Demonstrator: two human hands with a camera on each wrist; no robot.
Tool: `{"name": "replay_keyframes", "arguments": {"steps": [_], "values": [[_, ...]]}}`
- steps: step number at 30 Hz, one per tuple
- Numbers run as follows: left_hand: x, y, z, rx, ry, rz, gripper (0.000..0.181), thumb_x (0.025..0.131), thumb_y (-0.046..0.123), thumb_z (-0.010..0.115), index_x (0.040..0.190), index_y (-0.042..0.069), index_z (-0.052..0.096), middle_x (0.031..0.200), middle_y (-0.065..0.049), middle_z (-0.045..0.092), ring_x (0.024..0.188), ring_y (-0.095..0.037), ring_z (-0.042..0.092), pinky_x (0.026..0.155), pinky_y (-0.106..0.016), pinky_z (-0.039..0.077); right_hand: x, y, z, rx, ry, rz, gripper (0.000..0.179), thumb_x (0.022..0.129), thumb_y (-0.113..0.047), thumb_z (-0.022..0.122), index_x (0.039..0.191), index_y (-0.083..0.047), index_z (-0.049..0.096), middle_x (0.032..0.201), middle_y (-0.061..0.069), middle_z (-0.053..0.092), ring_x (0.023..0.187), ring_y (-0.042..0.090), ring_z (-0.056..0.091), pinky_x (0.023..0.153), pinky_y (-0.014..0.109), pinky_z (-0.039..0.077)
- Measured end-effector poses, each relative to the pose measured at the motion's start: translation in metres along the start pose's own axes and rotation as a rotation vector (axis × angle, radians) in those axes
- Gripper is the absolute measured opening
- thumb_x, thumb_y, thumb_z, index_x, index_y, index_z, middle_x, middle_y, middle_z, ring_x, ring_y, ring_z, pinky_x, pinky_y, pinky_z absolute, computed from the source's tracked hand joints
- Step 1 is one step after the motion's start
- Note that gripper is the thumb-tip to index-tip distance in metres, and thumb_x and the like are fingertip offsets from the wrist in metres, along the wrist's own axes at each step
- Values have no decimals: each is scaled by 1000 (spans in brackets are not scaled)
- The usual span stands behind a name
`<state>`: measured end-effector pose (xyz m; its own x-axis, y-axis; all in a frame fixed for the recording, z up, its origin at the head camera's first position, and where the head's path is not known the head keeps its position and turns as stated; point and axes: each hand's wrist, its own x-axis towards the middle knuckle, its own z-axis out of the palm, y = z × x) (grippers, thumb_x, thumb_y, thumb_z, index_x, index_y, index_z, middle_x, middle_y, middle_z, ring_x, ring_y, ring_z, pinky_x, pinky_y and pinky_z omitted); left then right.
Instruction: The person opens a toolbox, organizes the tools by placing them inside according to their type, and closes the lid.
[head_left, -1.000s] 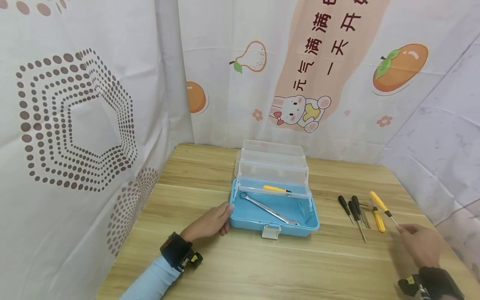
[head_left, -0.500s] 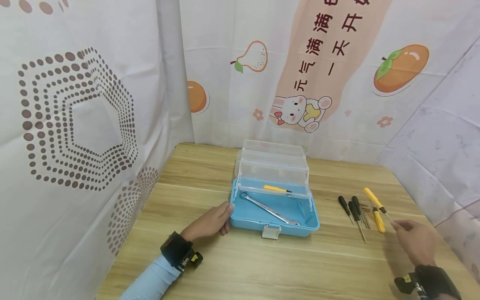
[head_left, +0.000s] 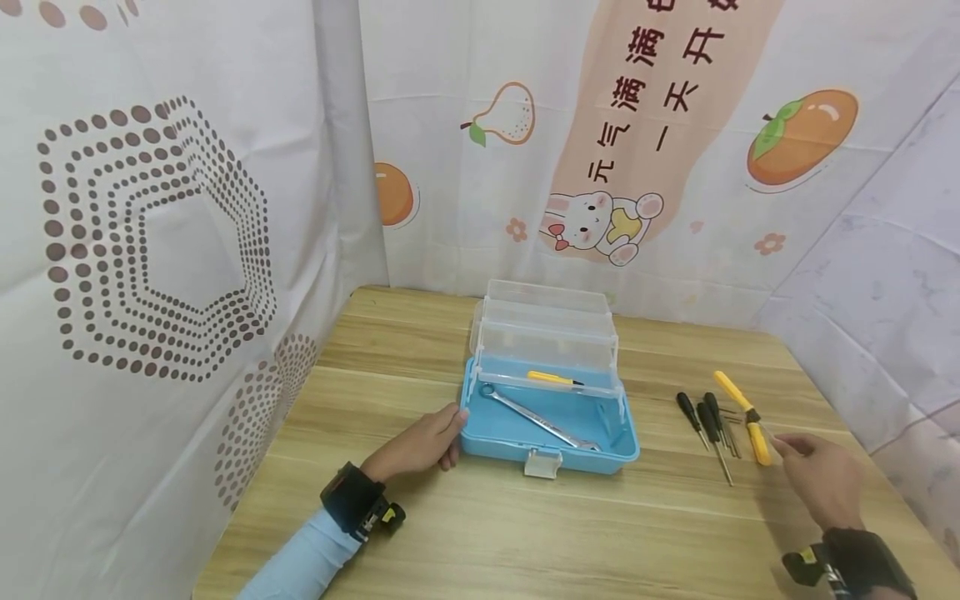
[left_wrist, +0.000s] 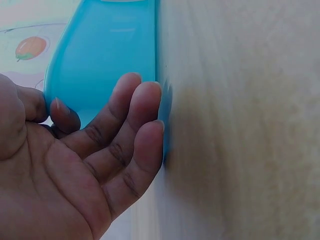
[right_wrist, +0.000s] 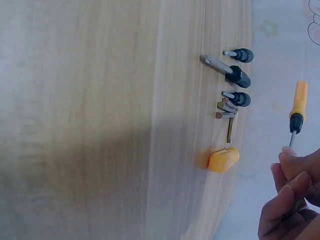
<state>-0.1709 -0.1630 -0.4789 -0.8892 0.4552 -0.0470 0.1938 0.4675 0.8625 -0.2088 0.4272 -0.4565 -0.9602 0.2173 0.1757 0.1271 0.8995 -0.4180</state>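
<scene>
By its shaft, my right hand (head_left: 823, 479) pinches a screwdriver with a yellow and black handle (right_wrist: 298, 102), raised over the right side of the table. The handle points away from the hand, up and left in the head view. My left hand (head_left: 420, 443) holds the left end of a light blue toolbox (head_left: 498, 450), thumb and forefinger at the rim, the other fingers bent along the outer wall (left_wrist: 107, 45). The toolbox stands with its clear trays (head_left: 547, 346) folded up. Inside lie a silver combination wrench (head_left: 536, 417) and a yellow-handled tool (head_left: 550, 377).
Several black-handled screwdrivers (head_left: 707, 414) lie right of the toolbox, with small metal hex keys (head_left: 731, 429) among them. Another yellow-handled tool (head_left: 758, 442) lies next to these, under the raised screwdriver. Printed curtains (head_left: 450, 233) enclose the table (head_left: 585, 533) behind and at the sides.
My right hand has moved left and slightly away from me with the screwdriver, its handle now farther left above the loose tools. The left hand and the toolbox have stayed put.
</scene>
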Motion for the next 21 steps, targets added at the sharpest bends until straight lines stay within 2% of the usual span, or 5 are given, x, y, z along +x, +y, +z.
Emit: {"name": "replay_keyframes", "arguments": {"steps": [7, 12, 21], "values": [[0, 1, 0, -4, 2, -7, 46, 115, 41, 25, 102, 6, 52, 76, -8, 64, 65, -20, 62, 61, -31, 51, -2, -3, 0, 5, 2, -18, 33, 102, -23, 63, 114, 6, 70, 105, 30, 71, 71, 23, 58, 60, 34, 37], [-1, 1, 1, -1, 7, 1, 45, 115, 40, 25, 102, 7, 52, 76, -8, 65, 65, -20, 63, 60, -31, 51, -4, -9, -1, 6, 7, -16, 33, 102, -24, 63, 113, 6, 71, 105, 29, 72, 71, 22, 57, 59, 32, 36], [-2, 2, 2, 5, 16, 2, 45, 115, 39, 25, 102, 7, 52, 75, -8, 65, 65, -21, 63, 60, -30, 51, -3, -18, -1, 36, -36, 40, 40, 103, -29, 65, 119, 7, 69, 110, 31, 70, 81, 32, 61, 61, 35, 40]]}}
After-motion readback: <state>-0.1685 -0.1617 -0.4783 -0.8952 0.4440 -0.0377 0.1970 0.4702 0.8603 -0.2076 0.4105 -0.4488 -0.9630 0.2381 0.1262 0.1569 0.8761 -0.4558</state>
